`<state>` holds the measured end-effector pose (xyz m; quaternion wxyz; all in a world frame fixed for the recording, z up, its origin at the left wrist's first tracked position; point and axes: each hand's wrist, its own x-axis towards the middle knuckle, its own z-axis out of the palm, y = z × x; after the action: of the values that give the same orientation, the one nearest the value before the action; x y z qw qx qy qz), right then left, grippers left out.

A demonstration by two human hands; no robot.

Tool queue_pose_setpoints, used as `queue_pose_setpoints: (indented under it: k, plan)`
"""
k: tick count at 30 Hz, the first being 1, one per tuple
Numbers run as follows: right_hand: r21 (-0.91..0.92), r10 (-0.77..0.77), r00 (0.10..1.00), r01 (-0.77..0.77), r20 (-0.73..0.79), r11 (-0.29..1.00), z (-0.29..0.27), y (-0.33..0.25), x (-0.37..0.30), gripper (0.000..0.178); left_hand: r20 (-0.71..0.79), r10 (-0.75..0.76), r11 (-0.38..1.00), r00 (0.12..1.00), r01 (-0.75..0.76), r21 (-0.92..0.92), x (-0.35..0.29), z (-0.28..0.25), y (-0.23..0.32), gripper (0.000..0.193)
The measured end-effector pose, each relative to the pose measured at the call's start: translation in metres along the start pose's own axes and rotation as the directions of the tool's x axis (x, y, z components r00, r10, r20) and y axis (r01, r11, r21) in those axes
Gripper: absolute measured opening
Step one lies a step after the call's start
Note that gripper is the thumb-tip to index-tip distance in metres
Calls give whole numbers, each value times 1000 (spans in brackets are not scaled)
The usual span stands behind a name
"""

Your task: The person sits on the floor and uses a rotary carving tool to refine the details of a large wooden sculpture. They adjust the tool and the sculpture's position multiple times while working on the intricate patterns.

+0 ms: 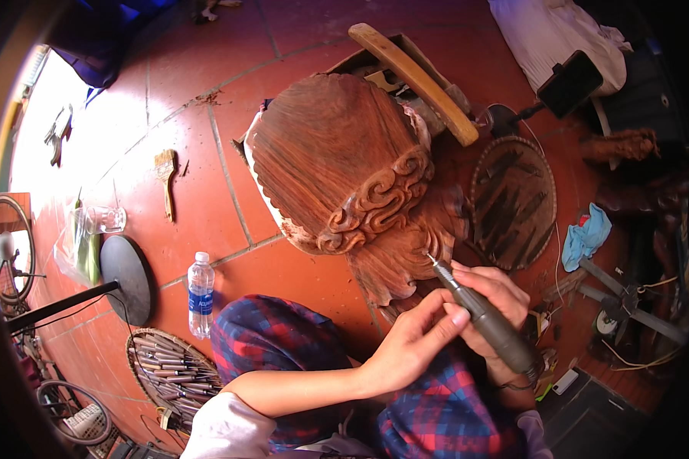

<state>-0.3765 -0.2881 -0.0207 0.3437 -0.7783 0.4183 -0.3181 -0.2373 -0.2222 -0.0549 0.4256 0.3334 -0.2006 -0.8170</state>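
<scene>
- Two bare hands meet at about 4 o'clock in the view, both on one grey pen-shaped rotary carving tool (484, 315).
- The right hand (491, 300) wraps the tool's body, fingers curled closed round it; its forearm is mostly hidden behind the tool.
- The left hand (415, 341) reaches in from 7 o'clock, fingers bent, index finger and thumb pinching the tool's barrel just behind the tip.
- The tool's thin metal bit points toward 10 o'clock and touches the lower edge of the large reddish-brown carved wooden sculpture (352, 164).
- That sculpture fills the centre, with fine ridged lines over its domed top and a band of curled scrollwork across its lower right.
- A pale curved wooden handle (413, 73) lies at 12 o'clock, just behind the sculpture.
- A round woven tray (513, 200) holding dark tools sits at 3 o'clock, near the sculpture.
- A crumpled blue cloth (586, 236) lies farther out at 3 o'clock.
- A clear plastic water bottle (200, 294) stands upright on the red tiled floor (199, 199) at 8 o'clock.
- A second round woven basket of chisels (172, 371) rests at 7 o'clock, beside the blue and red plaid-clad knee (275, 336).
- A small wooden paintbrush (166, 180) lies on the tiles at 9 o'clock, well apart from the hands.
</scene>
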Motion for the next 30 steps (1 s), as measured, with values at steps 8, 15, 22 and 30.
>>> queue_pose_setpoints:
  k: [8, 15, 22, 30]
  plan:
    - [511, 370, 928, -343, 51, 788, -19, 25, 4, 27, 257, 593, 199, 763, -448, 872, -12, 14, 30, 39]
    - [611, 482, 868, -446, 118, 654, -12, 31, 11, 21, 218, 489, 227, 844, -365, 903, 3, 7, 21, 43]
    - [586, 502, 858, -465, 113, 664, -14, 35, 12, 23, 202, 449, 262, 870, -345, 901, 10, 4, 22, 41]
    - [559, 505, 859, -462, 88, 689, -11, 32, 12, 21, 206, 469, 246, 859, -351, 904, 11, 1, 21, 42]
